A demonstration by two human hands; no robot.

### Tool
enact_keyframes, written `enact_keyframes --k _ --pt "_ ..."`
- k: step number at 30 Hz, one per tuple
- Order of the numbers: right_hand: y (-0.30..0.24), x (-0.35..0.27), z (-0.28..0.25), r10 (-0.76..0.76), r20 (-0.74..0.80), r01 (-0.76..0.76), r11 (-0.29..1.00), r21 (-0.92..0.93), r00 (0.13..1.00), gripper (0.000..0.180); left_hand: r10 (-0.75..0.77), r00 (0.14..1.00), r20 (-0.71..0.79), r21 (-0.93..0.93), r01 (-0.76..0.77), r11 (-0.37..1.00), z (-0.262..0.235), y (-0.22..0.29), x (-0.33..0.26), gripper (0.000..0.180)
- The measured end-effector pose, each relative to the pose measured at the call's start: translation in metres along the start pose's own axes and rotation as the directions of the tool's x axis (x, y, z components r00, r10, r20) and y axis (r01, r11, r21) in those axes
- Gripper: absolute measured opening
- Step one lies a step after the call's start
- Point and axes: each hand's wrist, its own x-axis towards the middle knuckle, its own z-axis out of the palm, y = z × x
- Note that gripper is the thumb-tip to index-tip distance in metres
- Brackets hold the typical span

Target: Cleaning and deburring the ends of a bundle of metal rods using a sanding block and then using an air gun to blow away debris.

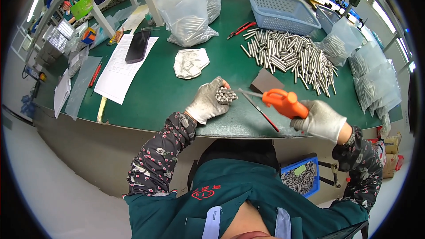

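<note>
My left hand (207, 102), in a whitish work glove, is closed around a bundle of short metal pins (226, 96), their round ends facing right. My right hand (322, 120), also gloved, grips an orange pistol-shaped tool (283, 102). Its thin metal stem points left at the bundle; from this view I cannot tell whether it touches the pins. Between my hands a slim tool with a red handle (271, 123) lies slanted on the green table (177, 119). A dark grey block (266, 81) lies just beyond the orange tool.
A loose pile of metal pins (290, 55) spreads at the right, before a blue basket (283, 11). Bags of pins (188, 24) stand far left of it; more bags (374, 79) line the right edge. A crumpled cloth (191, 63), phone (138, 46) and papers (116, 77) lie left.
</note>
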Motion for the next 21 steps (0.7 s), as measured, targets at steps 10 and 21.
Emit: enact_keyframes --k 10,21 --pt "0.005 -0.019 -0.002 0.066 0.032 -0.066 0.998 0.002 0.997 0.042 0.049 0.998 -0.029 0.041 -0.048 0.998 0.001 0.002 0.001 0.038" --pt "0.018 -0.024 -0.002 0.059 0.015 -0.060 0.997 0.048 0.998 0.041 -0.002 1.000 -0.031 0.032 0.003 0.999 0.000 0.005 -0.001 0.039"
